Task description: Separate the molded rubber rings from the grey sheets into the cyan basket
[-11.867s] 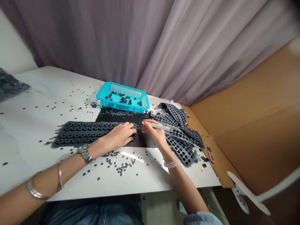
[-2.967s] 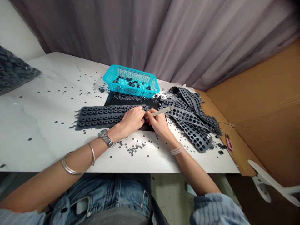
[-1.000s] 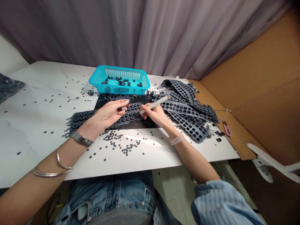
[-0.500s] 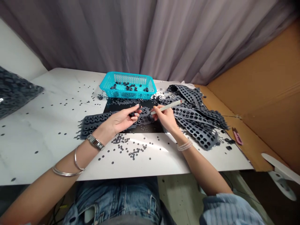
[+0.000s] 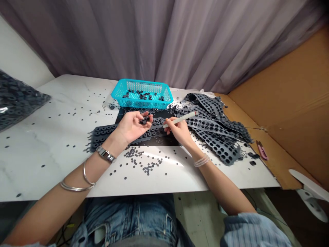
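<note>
My left hand (image 5: pixel 135 124) is turned palm up with its fingers curled around several small black rubber rings (image 5: pixel 145 120). Beneath it lies a dark grey rubber sheet (image 5: pixel 104 132) with rows of round moulded pieces, resting on a black mat (image 5: pixel 167 140). In a pen grip, my right hand (image 5: pixel 178 128) holds a pale, stick-like tool (image 5: pixel 181 118). The tool's lower end is at the right part of the sheet; whether it touches cannot be made out.
A turquoise basket (image 5: pixel 142 103) holding black rings stands behind the mat. Punched rubber sheets (image 5: pixel 218 137) are piled at right, near pink-handled snips (image 5: pixel 262 151). Small dark discs (image 5: pixel 151 166) litter the white table (image 5: pixel 64 185). A bag of black pieces (image 5: pixel 17 99) sits at left.
My left hand has lifted and rolled palm up, drawing slightly away from the sheet with the rings in its fingers. My right hand has shifted slightly left with the tool.
</note>
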`<state>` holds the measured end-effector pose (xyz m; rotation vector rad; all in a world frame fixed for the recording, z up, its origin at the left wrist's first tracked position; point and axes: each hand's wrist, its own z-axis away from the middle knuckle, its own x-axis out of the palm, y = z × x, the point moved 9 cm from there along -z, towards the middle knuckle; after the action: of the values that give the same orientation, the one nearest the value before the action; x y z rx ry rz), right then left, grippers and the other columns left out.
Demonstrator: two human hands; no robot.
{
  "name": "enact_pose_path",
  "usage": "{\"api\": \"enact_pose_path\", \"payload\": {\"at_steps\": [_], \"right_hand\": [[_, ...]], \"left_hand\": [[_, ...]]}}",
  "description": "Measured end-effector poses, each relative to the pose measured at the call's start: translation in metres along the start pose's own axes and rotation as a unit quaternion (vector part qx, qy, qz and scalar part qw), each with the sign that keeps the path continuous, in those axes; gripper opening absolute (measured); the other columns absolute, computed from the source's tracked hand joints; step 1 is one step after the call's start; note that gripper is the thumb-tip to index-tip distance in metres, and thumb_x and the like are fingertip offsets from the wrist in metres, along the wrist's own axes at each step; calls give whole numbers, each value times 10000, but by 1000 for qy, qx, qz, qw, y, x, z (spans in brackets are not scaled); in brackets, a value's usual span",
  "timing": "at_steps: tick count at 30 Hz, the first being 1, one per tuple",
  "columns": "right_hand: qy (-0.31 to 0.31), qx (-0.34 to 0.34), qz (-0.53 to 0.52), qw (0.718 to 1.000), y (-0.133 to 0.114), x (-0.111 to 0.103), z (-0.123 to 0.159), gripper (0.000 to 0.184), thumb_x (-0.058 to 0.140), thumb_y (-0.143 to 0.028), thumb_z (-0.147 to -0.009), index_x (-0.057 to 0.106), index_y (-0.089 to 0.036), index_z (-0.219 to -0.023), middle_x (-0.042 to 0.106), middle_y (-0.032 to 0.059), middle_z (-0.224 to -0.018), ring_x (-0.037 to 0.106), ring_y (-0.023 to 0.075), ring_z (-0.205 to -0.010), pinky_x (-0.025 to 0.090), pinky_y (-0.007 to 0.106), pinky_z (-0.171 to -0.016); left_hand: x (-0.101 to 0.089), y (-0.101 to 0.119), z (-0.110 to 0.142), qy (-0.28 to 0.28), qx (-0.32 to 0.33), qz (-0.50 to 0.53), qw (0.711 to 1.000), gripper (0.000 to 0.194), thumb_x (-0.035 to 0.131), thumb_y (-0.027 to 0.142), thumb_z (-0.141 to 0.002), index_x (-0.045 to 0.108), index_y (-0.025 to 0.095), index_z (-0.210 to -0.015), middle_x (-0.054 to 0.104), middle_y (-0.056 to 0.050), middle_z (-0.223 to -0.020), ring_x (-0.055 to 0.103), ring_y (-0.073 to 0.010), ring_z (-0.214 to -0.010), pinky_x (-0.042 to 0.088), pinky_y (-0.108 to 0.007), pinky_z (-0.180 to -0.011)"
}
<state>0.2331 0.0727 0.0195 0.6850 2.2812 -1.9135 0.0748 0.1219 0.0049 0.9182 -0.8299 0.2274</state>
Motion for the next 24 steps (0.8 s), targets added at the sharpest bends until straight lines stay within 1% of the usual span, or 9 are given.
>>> {"api": "enact_pose_path", "payload": {"at_steps": [2,4,6,7,8,11,13,16,24], "right_hand": [[-3,-1,21,1000,1,4,1,328,530,-439,-881,661,-156,-781,641,22,-596,591,125,-497,467,231,-538],[-3,-1,44,999,1,6,1,324,528,-435,-881,660,-159,-775,640,20,-589,597,130,-501,467,233,-540],[-3,-1,53,999,2,7,1,326,520,-435,-885,659,-160,-776,640,20,-589,600,134,-507,464,233,-541],[-5,-3,54,999,2,7,1,326,516,-434,-888,660,-161,-781,642,20,-591,601,134,-511,462,232,-542],[-8,-7,55,998,2,8,1,326,513,-432,-890,660,-161,-783,643,20,-595,601,134,-514,460,230,-542],[-15,-24,71,997,-1,10,1,319,506,-421,-895,656,-165,-777,649,18,-607,598,132,-522,449,228,-547],[-17,-34,90,995,-3,11,1,313,499,-406,-900,652,-168,-764,654,19,-610,603,137,-538,442,229,-553],[-19,-47,120,992,-6,13,1,303,488,-373,-904,646,-172,-740,656,20,-606,604,144,-563,427,229,-556],[-29,-82,172,981,-19,18,1,275,475,-283,-903,593,-180,-677,622,8,-566,564,136,-545,382,232,-548]], "left_hand": [[-2,10,-4,0,52,-110,993,41,550,116,-698,590,121,-690,543,-56,-709,536,-105,-615,397,-190,-471],[-1,16,-7,0,93,-216,972,112,625,207,-734,610,136,-648,492,-3,-600,430,-75,-514,306,-191,-430],[2,19,-7,4,142,-340,930,135,677,253,-731,664,143,-653,492,14,-536,404,-85,-495,291,-211,-443],[6,21,-6,5,174,-418,891,129,682,264,-731,694,149,-674,517,11,-525,427,-100,-508,313,-225,-469],[13,22,-3,3,210,-511,833,132,671,275,-742,723,158,-712,553,5,-531,461,-118,-529,343,-242,-506],[32,12,2,-11,274,-729,627,218,624,294,-780,767,177,-897,678,-26,-667,566,-166,-631,415,-290,-637],[36,4,1,-15,278,-787,551,276,610,297,-793,754,179,-996,719,-52,-811,615,-191,-733,438,-305,-708],[38,-3,0,-8,274,-812,515,288,583,292,-810,738,183,-1027,712,-82,-941,634,-234,-857,454,-335,-757],[44,-11,-2,-6,269,-826,495,227,558,205,-799,714,160,-958,674,-114,-944,630,-276,-903,458,-359,-756]]}}
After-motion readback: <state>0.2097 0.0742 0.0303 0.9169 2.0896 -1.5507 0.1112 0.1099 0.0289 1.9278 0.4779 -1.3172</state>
